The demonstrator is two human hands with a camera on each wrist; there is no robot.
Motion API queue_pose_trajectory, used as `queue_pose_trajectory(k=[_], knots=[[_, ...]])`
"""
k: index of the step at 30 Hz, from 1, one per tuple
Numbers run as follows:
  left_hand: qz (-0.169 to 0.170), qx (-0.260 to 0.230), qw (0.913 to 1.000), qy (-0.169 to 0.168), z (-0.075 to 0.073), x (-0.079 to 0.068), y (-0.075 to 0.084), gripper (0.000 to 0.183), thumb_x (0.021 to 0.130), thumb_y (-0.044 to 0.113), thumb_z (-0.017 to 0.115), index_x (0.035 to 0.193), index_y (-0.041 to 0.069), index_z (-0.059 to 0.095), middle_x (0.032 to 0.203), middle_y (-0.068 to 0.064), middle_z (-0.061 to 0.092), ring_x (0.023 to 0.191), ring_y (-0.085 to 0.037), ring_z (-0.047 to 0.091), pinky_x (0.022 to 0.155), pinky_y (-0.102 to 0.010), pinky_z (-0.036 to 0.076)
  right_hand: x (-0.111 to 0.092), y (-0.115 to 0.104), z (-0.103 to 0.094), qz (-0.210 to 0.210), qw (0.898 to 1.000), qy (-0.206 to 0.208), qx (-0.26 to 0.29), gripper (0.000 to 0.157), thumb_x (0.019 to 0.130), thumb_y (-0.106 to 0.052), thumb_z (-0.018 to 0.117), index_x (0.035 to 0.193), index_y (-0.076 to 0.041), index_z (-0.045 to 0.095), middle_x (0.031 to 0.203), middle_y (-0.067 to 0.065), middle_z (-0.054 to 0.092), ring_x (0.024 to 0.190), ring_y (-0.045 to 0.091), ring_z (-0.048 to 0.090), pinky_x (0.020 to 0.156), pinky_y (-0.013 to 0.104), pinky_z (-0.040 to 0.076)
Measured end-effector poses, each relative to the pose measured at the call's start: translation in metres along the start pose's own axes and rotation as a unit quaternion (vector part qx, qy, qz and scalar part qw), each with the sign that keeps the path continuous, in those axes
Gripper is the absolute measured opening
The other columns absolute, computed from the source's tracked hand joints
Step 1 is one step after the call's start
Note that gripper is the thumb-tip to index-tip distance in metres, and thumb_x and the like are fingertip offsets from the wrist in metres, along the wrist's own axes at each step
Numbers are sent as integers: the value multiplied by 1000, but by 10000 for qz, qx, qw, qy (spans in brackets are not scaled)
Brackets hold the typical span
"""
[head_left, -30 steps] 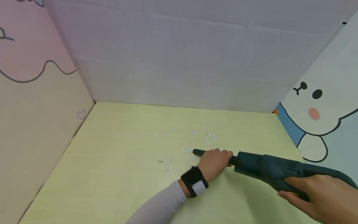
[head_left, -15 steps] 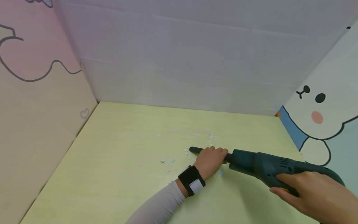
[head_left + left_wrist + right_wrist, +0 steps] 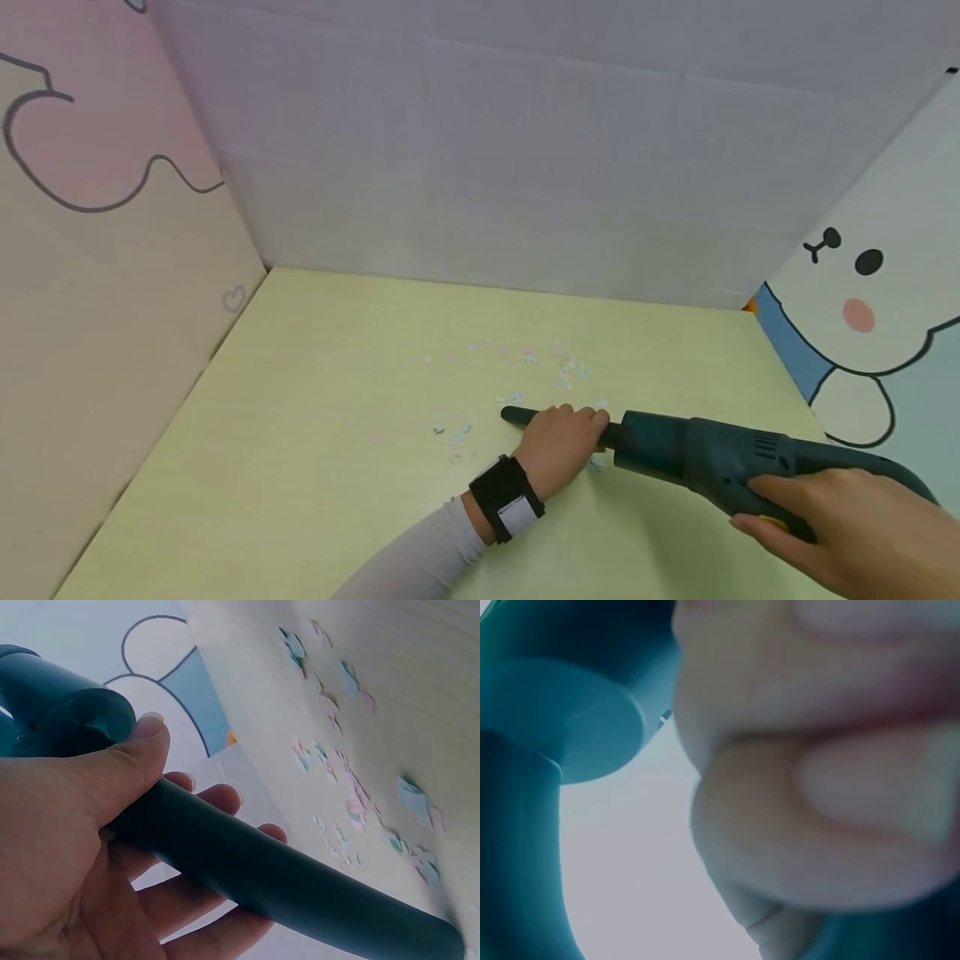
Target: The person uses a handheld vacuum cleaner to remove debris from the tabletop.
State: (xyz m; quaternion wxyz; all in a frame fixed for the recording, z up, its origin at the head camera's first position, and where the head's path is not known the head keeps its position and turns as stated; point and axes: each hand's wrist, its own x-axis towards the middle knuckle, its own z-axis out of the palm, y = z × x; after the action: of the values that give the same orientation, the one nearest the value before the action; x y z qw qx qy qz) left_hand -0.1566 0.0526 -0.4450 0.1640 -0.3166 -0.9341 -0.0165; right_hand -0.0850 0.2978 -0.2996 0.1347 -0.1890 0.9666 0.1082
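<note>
A dark green handheld vacuum cleaner [image 3: 720, 454] slants across the right half of the head view. My right hand [image 3: 862, 525] grips its looped handle, thumb near a yellow part; the right wrist view shows curled fingers [image 3: 817, 817] close up. My left hand [image 3: 558, 450] holds the long narrow nozzle [image 3: 300, 885], thumb on one side and fingers round the other. The nozzle's tip [image 3: 513, 415] points left, right at small pastel paper scraps [image 3: 566, 371] scattered on the table. More scraps [image 3: 356, 787] show beside the nozzle in the left wrist view.
The pale yellow table [image 3: 315, 467] is bounded by a white back panel [image 3: 480, 167]. A pink and beige panel [image 3: 135, 333] stands at the left, and one with a cartoon face [image 3: 862, 317] at the right. Other scraps [image 3: 453, 433] lie left of the nozzle tip.
The nozzle tip has shifted left over the table, and in the last half second back toward me, covering some scraps. Both hands keep their hold. The head view has shifted slightly.
</note>
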Motion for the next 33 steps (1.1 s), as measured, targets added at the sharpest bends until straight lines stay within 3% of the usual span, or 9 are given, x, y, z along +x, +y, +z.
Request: queue_pose_trajectory(k=[6, 14, 22, 27, 33], knots=[[-73, -93, 9999, -12, 3, 8, -8, 23, 95, 40, 69, 109, 22, 68, 94, 10, 72, 70, -10, 62, 58, -20, 48, 4, -7, -4, 39, 9999, -3, 93, 41, 92, -60, 64, 70, -27, 52, 56, -9, 35, 48, 6, 35, 54, 29, 31], [-29, -126, 9999, -105, 9, 21, -8, 22, 97, 39, 68, 113, 23, 68, 96, 10, 72, 74, -12, 64, 62, -22, 51, 3, 0, 7, 180, 9984, -96, 536, 38, 92, -58, 64, 72, -28, 55, 57, -9, 38, 49, 6, 38, 56, 29, 32], [-74, 78, 9998, -186, 14, 27, -13, 28, 95, 43, 68, 116, 25, 68, 97, 10, 72, 76, -13, 66, 61, -24, 54, 6, 7, 16, -222, 9972, 554, 456, 26, 92, -56, 66, 88, -30, 68, 61, -20, 44, 55, -4, 41, 59, 32, 48], [-37, 178, 9995, -256, 12, 24, -21, 30, 94, 42, 70, 119, 25, 69, 99, 11, 73, 78, -13, 66, 65, -26, 55, 9, 1, 25, -136, 9945, 894, 536, 28, 92, -54, 69, 80, -31, 58, 56, -14, 33, 54, 0, 33, 56, 27, 34], [-123, 303, 9990, -290, 10, 27, -34, 27, 93, 43, 71, 114, 25, 70, 99, 10, 73, 84, -14, 67, 75, -29, 56, 20, 2, 39, -101, 9881, 1221, 932, 29, 87, -54, 74, 83, -28, 62, 56, -14, 32, 53, 0, 33, 55, 26, 32]])
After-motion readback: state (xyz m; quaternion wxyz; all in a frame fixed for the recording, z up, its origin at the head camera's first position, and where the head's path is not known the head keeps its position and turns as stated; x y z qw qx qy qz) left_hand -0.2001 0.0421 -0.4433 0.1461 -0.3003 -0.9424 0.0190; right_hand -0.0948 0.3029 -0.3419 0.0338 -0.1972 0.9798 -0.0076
